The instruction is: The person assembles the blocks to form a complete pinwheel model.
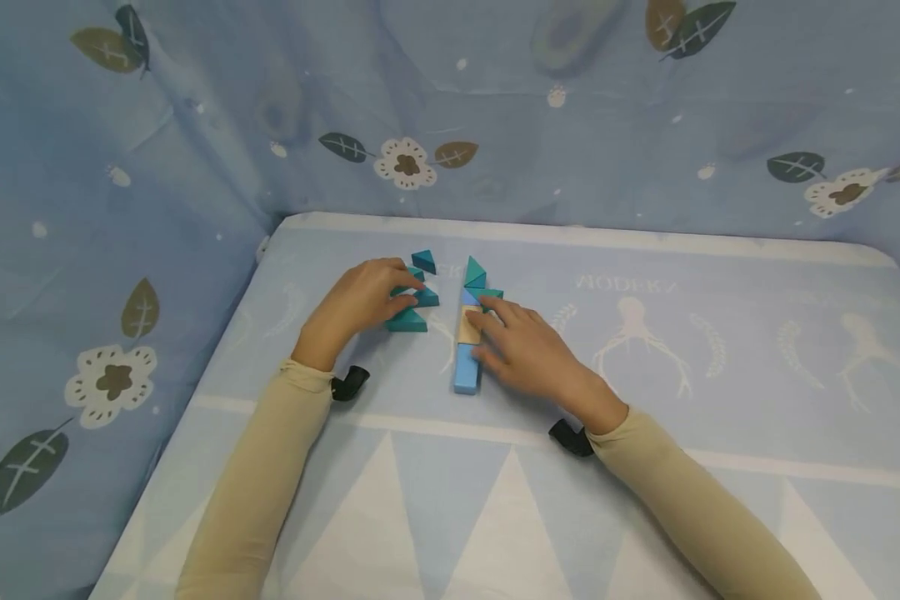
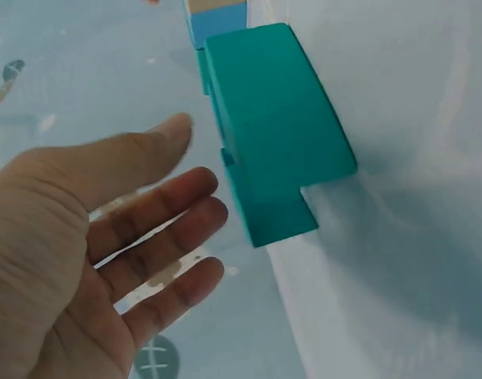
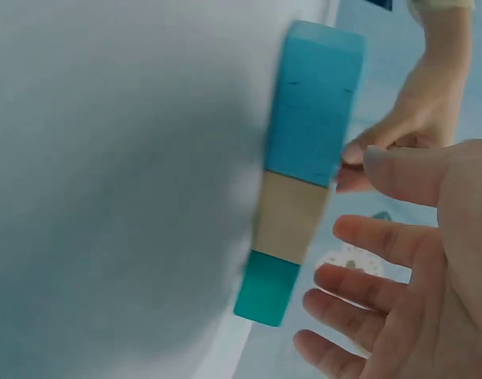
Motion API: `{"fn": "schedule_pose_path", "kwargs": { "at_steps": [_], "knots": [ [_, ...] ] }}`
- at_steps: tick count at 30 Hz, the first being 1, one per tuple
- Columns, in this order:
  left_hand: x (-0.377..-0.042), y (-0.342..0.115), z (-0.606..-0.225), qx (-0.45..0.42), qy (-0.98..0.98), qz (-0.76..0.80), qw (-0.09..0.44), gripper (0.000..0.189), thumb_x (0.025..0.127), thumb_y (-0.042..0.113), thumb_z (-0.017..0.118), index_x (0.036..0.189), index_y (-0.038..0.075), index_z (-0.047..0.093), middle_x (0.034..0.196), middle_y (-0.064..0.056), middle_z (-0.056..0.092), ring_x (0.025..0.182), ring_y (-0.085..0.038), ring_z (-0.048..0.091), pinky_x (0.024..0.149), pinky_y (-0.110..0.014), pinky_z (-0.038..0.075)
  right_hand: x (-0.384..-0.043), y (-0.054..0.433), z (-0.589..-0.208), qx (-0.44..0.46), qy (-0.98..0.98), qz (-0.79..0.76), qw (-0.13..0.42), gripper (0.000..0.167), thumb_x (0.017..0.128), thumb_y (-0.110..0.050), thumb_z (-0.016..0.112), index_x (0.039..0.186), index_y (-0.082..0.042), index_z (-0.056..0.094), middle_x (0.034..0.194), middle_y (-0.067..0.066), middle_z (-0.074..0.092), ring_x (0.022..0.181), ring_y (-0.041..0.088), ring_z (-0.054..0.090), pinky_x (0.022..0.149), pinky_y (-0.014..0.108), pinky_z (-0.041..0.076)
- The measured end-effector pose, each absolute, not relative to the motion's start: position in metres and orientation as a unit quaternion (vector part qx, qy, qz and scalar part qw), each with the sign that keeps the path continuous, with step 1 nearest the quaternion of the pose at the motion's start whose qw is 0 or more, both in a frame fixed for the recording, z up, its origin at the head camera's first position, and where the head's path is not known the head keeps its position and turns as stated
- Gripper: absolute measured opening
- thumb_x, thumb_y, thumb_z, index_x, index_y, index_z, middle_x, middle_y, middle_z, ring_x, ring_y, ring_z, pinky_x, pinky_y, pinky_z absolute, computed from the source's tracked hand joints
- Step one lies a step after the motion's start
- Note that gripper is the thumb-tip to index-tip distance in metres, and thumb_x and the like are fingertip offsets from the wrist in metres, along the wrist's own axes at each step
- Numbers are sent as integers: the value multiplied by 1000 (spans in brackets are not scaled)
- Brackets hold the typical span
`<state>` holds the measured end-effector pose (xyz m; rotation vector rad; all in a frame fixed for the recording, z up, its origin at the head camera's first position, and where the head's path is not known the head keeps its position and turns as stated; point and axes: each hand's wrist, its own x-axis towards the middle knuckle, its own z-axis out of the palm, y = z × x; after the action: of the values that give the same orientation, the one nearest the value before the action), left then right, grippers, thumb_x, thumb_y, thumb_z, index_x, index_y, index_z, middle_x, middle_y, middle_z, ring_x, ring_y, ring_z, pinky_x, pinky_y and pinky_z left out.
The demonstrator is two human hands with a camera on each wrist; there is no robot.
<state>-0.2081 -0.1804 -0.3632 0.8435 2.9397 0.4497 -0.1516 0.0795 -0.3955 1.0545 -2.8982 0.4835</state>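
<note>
My left hand (image 1: 367,293) is over the left group of several teal triangular blocks (image 1: 407,322), thumb and fingers spread and relaxed. In the left wrist view, its fingertips stand beside a large teal block face (image 2: 276,110), gripping nothing. A darker triangular block (image 1: 423,261) lies just beyond. To the right, a row holds a blue rectangular block (image 1: 466,368), a natural-wood block (image 1: 466,327) and teal triangles (image 1: 476,273) at its far end. My right hand (image 1: 532,348) hovers along this row's right side, fingers loosely bent, thumb near the blue block.
The blocks lie on a pale blue patterned cloth (image 1: 645,350) covering the table. Blue floral fabric (image 1: 495,108) hangs behind and on the left. A black wrist device (image 1: 350,383) is at the left cuff, and another black device (image 1: 571,437) at the right.
</note>
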Motion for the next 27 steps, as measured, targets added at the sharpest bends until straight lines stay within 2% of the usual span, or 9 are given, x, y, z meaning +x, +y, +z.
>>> {"fn": "schedule_pose_path", "kwargs": {
  "at_steps": [4, 8, 12, 18, 27],
  "knots": [
    [-220, -176, -370, 237, 959, 149, 52, 26, 88, 18, 74, 113, 13, 75, 104, -5, 70, 97, -24, 65, 86, -39, 53, -150, 77, -404, 349, -925, 149, 13, 53, 99, -35, 57, 144, -8, 48, 152, 17, 39, 140, 34, 39, 110, 53, 37],
    [-226, -174, -374, 231, 959, 154, 62, 22, 89, 15, 73, 111, 13, 77, 107, -5, 73, 101, -23, 66, 89, -39, 54, -149, 75, -407, 350, -925, 150, 14, 55, 99, -37, 57, 144, -7, 48, 150, 16, 41, 139, 32, 40, 110, 52, 38],
    [-227, -173, -376, 237, 957, 161, 50, 20, 88, 13, 73, 108, 12, 78, 108, -5, 74, 102, -23, 68, 89, -39, 54, -147, 75, -407, 343, -927, 150, 8, 57, 98, -40, 57, 144, -7, 48, 150, 15, 41, 140, 32, 40, 111, 52, 36],
    [-228, -169, -380, 241, 957, 158, 17, 14, 87, 15, 75, 100, 9, 80, 99, -5, 76, 90, -21, 70, 81, -37, 56, -147, 76, -407, 341, -928, 152, 4, 66, 95, -48, 59, 144, -7, 48, 151, 15, 40, 138, 33, 41, 111, 52, 36],
    [-228, -161, -380, 249, 957, 149, -5, 16, 87, 16, 75, 101, 9, 79, 101, -6, 76, 93, -23, 70, 81, -38, 56, -147, 77, -409, 345, -928, 143, 7, 68, 95, -49, 59, 145, -6, 45, 153, 16, 38, 139, 33, 40, 111, 52, 37]
  ]
}}
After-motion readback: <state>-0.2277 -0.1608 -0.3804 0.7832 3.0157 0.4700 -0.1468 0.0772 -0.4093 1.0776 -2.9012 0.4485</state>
